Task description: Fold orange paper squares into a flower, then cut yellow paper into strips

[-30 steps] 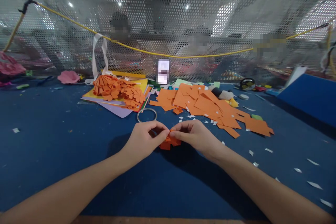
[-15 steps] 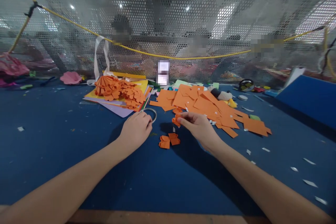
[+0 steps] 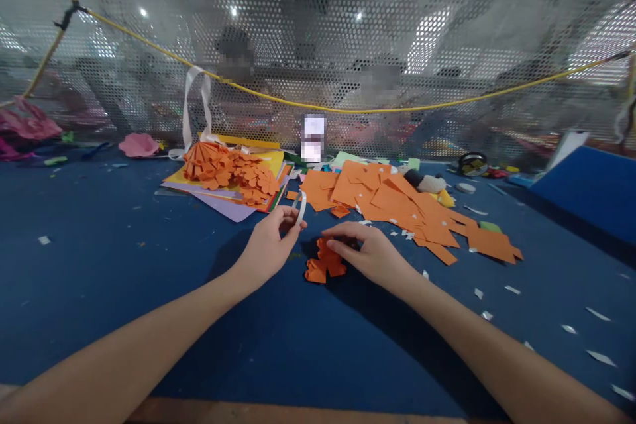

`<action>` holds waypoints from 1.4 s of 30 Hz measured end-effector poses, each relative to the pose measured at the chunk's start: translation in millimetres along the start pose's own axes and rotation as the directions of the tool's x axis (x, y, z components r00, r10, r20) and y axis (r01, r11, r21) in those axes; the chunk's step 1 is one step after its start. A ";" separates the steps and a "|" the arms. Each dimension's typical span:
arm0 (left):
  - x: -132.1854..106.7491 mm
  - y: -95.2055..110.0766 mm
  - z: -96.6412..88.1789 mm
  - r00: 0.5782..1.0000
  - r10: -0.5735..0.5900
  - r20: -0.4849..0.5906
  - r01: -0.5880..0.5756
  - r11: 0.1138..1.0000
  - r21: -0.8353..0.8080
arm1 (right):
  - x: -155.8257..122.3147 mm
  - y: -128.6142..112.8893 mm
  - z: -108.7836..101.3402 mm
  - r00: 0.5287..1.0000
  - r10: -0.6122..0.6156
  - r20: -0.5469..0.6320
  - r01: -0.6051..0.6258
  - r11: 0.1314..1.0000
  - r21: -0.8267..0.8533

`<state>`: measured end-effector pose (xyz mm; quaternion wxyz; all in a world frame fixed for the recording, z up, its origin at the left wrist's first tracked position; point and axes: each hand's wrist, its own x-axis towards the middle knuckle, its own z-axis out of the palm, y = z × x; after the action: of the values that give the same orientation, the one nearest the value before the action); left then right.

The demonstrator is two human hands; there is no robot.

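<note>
My left hand (image 3: 272, 245) is closed on a thin white tape roll (image 3: 303, 209), held upright between thumb and fingers. My right hand (image 3: 375, 255) pinches a small folded orange paper piece (image 3: 324, 249) by its edge. That piece sits right over two other folded orange paper pieces (image 3: 316, 272) on the blue tabletop (image 3: 278, 351), partly covering them; whether it touches them I cannot tell. Another small orange paper piece (image 3: 340, 211) lies just beyond my right fingers.
Loose orange paper sheets (image 3: 397, 202) spread behind my right hand. Orange paper flowers (image 3: 253, 182) lie on coloured sheets at the left back. White scraps (image 3: 601, 358) dot the right side. A phone (image 3: 313, 138) stands against the perforated metal screen (image 3: 278, 46); a blue box (image 3: 591, 192) is far right.
My left hand has lifted the tape roll and tipped it upright, moving slightly right. My right hand has brought its orange piece down and nearer, over the two pieces on the table.
</note>
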<state>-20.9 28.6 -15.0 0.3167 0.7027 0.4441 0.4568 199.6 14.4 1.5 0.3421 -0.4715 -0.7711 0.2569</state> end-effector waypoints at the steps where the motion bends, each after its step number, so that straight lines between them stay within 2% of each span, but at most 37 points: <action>1: -0.7 0.4 0.6 1.000 0.000 0.003 0.000 1.000 -0.007 | -0.5 -0.2 1.1 0.996 -0.069 -0.065 0.064 0.994 -0.085; 4: -6.1 7.9 2.9 0.999 0.045 0.001 -0.045 0.998 0.033 | -3.2 -2.4 4.0 0.946 -0.244 -0.213 0.193 0.953 -0.234; 9: -20.1 24.1 9.6 0.978 0.206 0.029 -0.208 0.973 0.104 | -7.2 -8.7 3.8 0.867 -0.429 -0.254 0.338 0.880 -0.332; 18: -25.9 21.0 10.4 0.892 0.451 0.028 -0.432 0.834 0.343 | -8.6 -12.2 4.9 0.808 -0.509 -0.297 0.430 0.854 -0.294; 28: -28.3 25.6 11.9 0.876 0.481 -0.038 -0.441 0.830 0.341 | -13.4 -22.6 7.0 0.825 -0.446 -0.346 0.382 0.892 -0.240; 31: -28.1 27.7 11.8 0.893 0.445 -0.073 -0.403 0.860 0.312 | -13.6 -25.1 6.7 0.830 -0.457 -0.319 0.389 0.885 -0.255; 37: -29.2 39.7 11.4 0.973 0.204 -0.108 -0.186 0.969 0.161 | -18.1 -27.1 7.9 0.829 -0.406 -0.385 0.317 0.908 -0.274; 39: -30.0 44.1 10.9 0.984 0.153 -0.094 -0.143 0.984 0.106 | -18.8 -28.2 7.0 0.819 -0.449 -0.358 0.351 0.885 -0.306; 42: -30.6 48.3 10.2 0.991 0.101 -0.087 -0.098 0.994 0.039 | -18.9 -30.8 5.8 0.780 -0.539 -0.318 0.422 0.828 -0.369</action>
<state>-1.1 -19.4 11.1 0.2614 0.7083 0.4299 0.4952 184.3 -16.1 14.6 0.4806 -0.3428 -0.8053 -0.0548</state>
